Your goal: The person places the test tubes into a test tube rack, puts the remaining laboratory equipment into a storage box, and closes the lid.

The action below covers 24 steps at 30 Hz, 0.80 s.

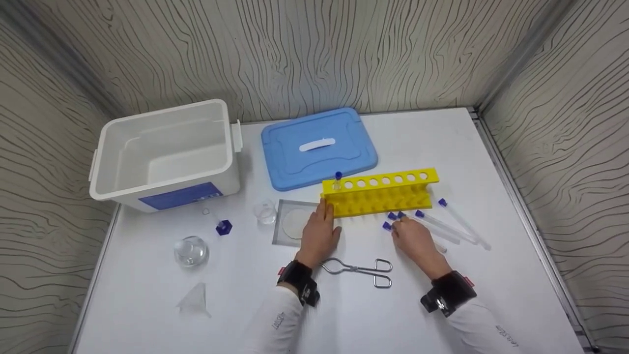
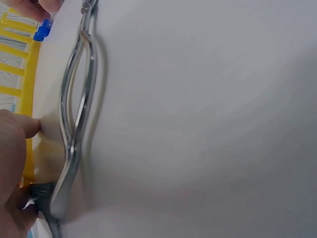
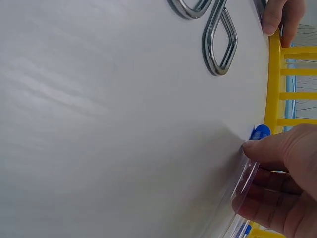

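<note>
I could make out lettering on the sleeves (image 1: 278, 320) and on the box's blue label (image 1: 181, 195), too small to read reliably. The right hand (image 1: 415, 242) pinched a clear test tube (image 3: 237, 193) just below its blue cap (image 3: 261, 132), near the rack's (image 1: 381, 195) front edge; the left hand's (image 1: 318, 233) straight fingers touched its end. The table's (image 1: 491, 285) right edge stood well apart.

No text can be read with certainty. Small dark lettering stands on the left sleeve (image 1: 280, 322) and right sleeve (image 1: 491, 327), and pale marks on the blue label (image 1: 182, 195) of the storage box (image 1: 182, 132); all are too small.
</note>
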Each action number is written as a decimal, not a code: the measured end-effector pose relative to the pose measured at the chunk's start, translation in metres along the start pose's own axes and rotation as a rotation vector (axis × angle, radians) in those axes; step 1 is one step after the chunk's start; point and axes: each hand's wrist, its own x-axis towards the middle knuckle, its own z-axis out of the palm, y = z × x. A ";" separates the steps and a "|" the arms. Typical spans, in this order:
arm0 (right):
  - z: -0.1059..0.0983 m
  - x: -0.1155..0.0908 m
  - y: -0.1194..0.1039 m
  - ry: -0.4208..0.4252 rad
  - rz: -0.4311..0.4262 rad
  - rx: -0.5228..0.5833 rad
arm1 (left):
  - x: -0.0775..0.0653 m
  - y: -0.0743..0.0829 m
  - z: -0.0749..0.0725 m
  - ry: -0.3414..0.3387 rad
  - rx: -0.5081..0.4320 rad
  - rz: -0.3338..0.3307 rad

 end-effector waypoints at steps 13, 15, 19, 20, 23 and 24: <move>-0.061 0.009 -0.023 0.051 0.105 0.274 | -0.001 -0.001 -0.001 -0.008 -0.014 0.012; -0.068 0.010 -0.025 0.081 0.106 0.311 | -0.001 -0.002 -0.001 -0.006 -0.016 0.012; -0.077 0.015 -0.027 0.177 0.082 0.386 | -0.001 -0.002 -0.001 0.010 -0.010 0.020; -0.079 0.016 -0.028 0.198 0.078 0.408 | -0.001 -0.002 -0.002 0.012 -0.008 0.023; -0.085 0.020 -0.033 0.253 0.069 0.480 | -0.001 -0.002 -0.002 0.017 -0.008 0.030; -0.086 0.021 -0.035 0.273 0.063 0.503 | -0.001 -0.002 -0.002 0.023 -0.009 0.033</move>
